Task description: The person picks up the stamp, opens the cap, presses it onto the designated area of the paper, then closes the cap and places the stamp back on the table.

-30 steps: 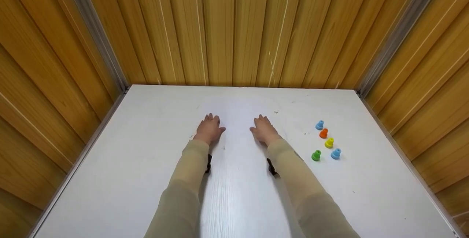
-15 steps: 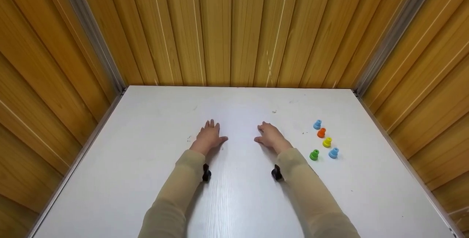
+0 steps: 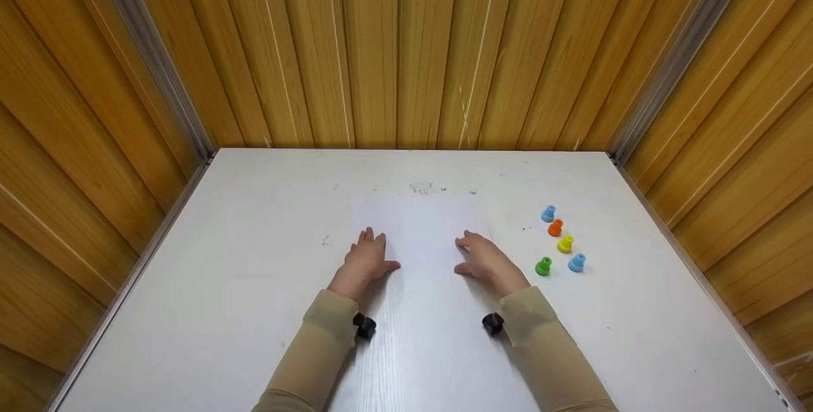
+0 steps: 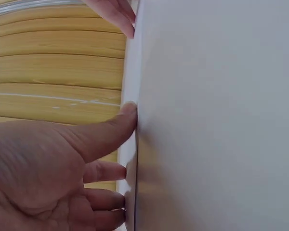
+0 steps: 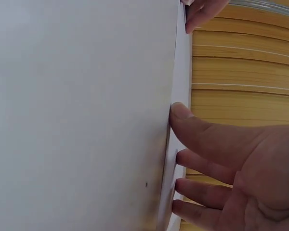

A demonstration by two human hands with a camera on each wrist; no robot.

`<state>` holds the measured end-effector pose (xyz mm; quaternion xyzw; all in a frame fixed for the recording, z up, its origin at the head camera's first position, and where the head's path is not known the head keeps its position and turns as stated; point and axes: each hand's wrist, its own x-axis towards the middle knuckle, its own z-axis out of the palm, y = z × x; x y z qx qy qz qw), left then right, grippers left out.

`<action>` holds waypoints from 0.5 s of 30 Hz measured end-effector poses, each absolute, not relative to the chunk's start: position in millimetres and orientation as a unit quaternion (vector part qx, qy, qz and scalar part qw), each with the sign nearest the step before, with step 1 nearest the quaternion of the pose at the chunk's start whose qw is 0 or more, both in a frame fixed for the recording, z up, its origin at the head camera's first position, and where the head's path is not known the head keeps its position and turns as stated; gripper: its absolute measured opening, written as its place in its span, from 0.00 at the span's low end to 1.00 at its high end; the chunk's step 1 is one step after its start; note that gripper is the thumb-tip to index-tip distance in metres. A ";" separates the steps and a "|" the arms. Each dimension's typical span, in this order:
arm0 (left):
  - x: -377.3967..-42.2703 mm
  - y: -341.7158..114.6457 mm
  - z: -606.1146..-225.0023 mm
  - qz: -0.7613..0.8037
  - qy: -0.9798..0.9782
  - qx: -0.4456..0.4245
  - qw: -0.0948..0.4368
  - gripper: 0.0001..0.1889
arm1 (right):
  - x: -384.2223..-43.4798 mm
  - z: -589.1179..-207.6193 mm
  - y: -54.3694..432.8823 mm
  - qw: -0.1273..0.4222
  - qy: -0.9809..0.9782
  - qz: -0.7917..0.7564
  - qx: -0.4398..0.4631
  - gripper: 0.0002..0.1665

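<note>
The fingers [image 4: 105,198] of the left hand [image 3: 362,262] are spread and extended, with the thumb set apart. In the right hand [image 3: 489,263] the fingers are likewise parted from the thumb, lightly bent. Nothing is seen to be pinched; the tips are rested on, or set just above, a thin white sheet [image 3: 425,231]. Whether any edge is raised by them cannot be told.

The sheet is placed directly between the hands, flanked by one hand on each side and reached about equally by both; this even bracketing is judged to be the relation on which any shift of it depends. Its far edge is faintly made out beyond the fingertips, but its near edge is lost in glare, so its long axis cannot be determined.

The palms are turned down and held off the surface [image 3: 222,253]. The left fingers are aimed forward, the right ones angled inward, and both thumbs are pointed toward each other. The forearms are stretched forward in beige sleeves [image 3: 321,348].

Beyond the right hand, on its outer side, a green piece [image 3: 543,266] is found nearest; yellow [image 3: 565,244], orange [image 3: 556,228] and two light blue pieces [image 3: 577,263] are grouped around it.
</note>
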<state>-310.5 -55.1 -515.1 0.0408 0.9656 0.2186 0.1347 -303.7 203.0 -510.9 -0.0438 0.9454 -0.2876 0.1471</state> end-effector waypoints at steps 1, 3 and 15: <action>-307.6 -54.1 -514.9 0.219 0.966 0.042 0.134 0.42 | -301.0 -511.0 203.5 0.147 0.946 -0.284 -0.045 0.39; -302.7 -52.3 -514.2 0.218 0.966 0.043 0.131 0.42 | -296.1 -511.1 204.2 0.146 0.947 -0.283 -0.042 0.39; -291.2 -48.5 -512.4 0.217 0.968 0.046 0.120 0.41 | -281.5 -512.8 206.8 0.145 0.950 -0.274 -0.040 0.38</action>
